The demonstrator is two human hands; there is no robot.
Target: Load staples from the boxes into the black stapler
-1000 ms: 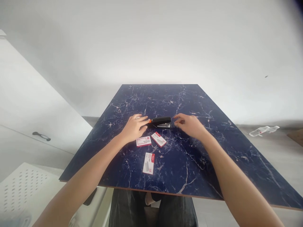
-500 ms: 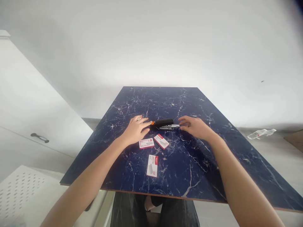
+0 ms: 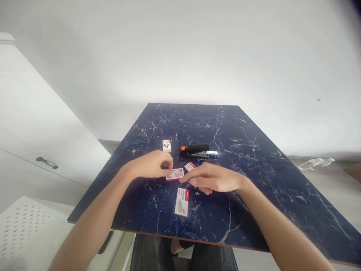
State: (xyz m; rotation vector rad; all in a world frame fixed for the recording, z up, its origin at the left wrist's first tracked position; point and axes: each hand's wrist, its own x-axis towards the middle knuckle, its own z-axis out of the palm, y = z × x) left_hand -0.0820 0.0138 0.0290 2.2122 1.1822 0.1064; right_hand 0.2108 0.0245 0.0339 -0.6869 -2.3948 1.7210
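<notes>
A small white-and-red staple box (image 3: 175, 174) lies flat on the table between my hands. My left hand (image 3: 152, 163) has its fingers curled down onto the box's upper left end. From the other side, my right hand (image 3: 216, 177) reaches with its index finger stretched to the box's lower right corner; its other fingers bend loosely. A second staple box (image 3: 190, 166) is partly covered by my right hand. A third (image 3: 181, 202) lies closer to me. Beyond the hands, a black stapler (image 3: 197, 150) with an orange tip rests with its metal magazine exposed.
A small white card or box (image 3: 166, 146) lies left of the stapler. All this is on a dark blue marbled table (image 3: 194, 124) against a white wall. Crumpled clear plastic (image 3: 316, 163) lies beyond the right edge. A white cabinet (image 3: 36, 124) stands at the left.
Both hands have left the stapler and come nearer to me, onto the staple box. The stapler and the small white item beside it are now uncovered.
</notes>
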